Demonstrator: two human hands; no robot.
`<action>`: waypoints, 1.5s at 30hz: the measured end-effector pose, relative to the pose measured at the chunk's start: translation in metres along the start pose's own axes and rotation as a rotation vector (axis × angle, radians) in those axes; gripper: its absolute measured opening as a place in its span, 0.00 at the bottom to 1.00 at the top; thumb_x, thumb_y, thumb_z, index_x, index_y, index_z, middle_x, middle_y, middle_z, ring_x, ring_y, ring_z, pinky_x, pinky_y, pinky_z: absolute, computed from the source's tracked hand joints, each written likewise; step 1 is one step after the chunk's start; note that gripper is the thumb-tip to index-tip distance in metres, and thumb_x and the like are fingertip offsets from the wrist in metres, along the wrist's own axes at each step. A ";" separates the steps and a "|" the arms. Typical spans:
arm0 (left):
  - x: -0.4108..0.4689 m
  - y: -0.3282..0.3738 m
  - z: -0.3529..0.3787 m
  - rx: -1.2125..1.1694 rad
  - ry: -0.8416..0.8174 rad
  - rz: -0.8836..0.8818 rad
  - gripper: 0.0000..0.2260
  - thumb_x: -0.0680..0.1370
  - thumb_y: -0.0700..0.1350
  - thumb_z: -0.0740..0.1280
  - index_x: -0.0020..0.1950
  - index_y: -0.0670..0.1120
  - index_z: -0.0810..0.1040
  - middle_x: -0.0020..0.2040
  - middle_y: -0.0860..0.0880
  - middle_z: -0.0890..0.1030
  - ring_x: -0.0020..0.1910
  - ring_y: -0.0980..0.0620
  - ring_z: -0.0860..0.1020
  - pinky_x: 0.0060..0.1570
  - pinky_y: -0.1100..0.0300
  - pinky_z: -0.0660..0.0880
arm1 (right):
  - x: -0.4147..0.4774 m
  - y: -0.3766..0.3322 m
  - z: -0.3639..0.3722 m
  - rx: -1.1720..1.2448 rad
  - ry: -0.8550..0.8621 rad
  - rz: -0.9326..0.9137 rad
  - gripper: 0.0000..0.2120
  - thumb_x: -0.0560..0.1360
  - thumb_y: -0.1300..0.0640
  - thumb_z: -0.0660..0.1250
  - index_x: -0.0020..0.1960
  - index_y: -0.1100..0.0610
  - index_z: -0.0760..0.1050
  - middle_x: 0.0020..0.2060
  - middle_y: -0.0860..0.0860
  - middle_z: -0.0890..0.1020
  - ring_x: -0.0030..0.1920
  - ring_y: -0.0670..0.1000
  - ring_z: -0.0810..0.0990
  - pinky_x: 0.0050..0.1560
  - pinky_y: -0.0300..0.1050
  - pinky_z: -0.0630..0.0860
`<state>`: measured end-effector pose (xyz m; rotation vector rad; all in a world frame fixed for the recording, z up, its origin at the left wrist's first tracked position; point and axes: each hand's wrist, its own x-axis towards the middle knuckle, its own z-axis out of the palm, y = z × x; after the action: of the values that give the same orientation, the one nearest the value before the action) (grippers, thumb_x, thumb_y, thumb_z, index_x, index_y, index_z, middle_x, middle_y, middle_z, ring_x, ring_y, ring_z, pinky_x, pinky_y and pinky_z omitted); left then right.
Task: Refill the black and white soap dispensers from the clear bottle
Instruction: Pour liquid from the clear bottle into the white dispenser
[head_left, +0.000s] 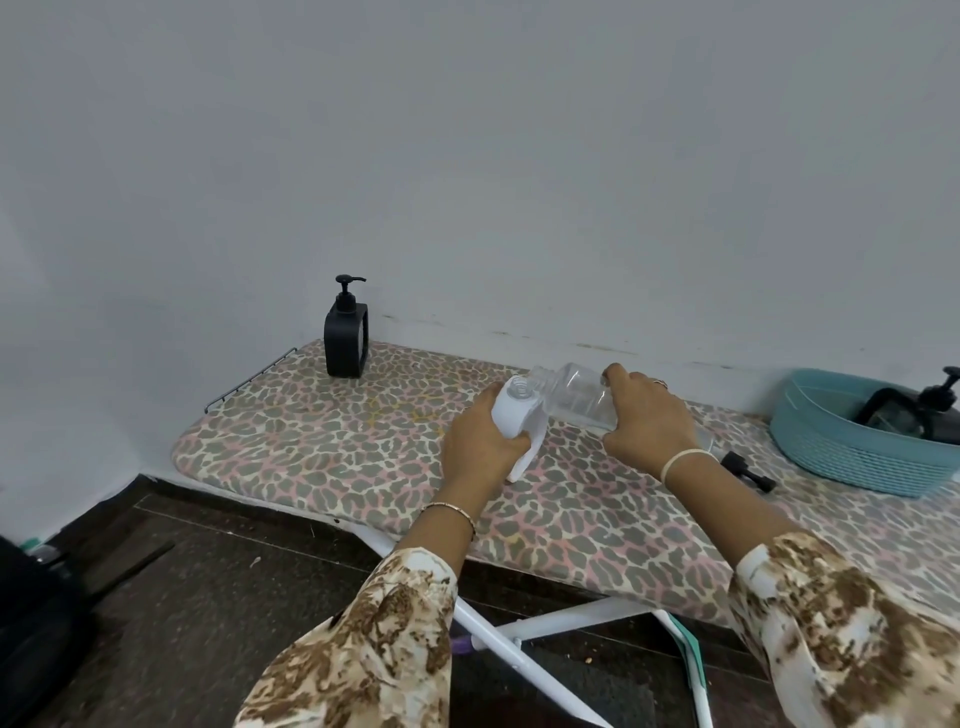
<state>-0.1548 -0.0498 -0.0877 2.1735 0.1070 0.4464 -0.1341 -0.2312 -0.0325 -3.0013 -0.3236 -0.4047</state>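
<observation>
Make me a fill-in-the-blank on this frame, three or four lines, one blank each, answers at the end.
1. The left hand holds the ____ dispenser, which has its pump off.
2. The right hand tips the clear bottle so that its mouth meets the dispenser's ____.
3. The black dispenser standing near the wall has its pump ____.
4. Another dark pump bottle lies in the ____ basket.

Answers: white; opening; on; blue
</observation>
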 end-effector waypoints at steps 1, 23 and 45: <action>0.001 0.000 -0.001 -0.003 -0.009 -0.001 0.28 0.72 0.46 0.73 0.70 0.53 0.69 0.58 0.50 0.80 0.53 0.46 0.79 0.46 0.57 0.74 | 0.000 0.000 -0.001 -0.005 -0.007 0.002 0.23 0.67 0.62 0.67 0.60 0.56 0.65 0.44 0.53 0.74 0.43 0.55 0.73 0.36 0.45 0.68; 0.010 -0.007 -0.005 -0.011 -0.105 -0.011 0.33 0.70 0.48 0.74 0.73 0.54 0.66 0.64 0.51 0.77 0.59 0.47 0.77 0.53 0.56 0.74 | 0.006 -0.004 -0.018 -0.114 -0.042 -0.016 0.23 0.68 0.64 0.67 0.61 0.56 0.66 0.41 0.52 0.74 0.41 0.54 0.73 0.38 0.46 0.68; 0.012 -0.009 -0.003 0.009 -0.099 -0.007 0.34 0.70 0.48 0.74 0.74 0.54 0.65 0.64 0.50 0.77 0.58 0.47 0.77 0.50 0.59 0.73 | 0.012 -0.011 -0.039 -0.183 -0.135 -0.038 0.14 0.70 0.65 0.65 0.49 0.56 0.61 0.33 0.49 0.68 0.39 0.53 0.71 0.39 0.46 0.68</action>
<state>-0.1436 -0.0389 -0.0901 2.1991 0.0621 0.3342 -0.1351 -0.2231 0.0093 -3.2143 -0.3739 -0.2467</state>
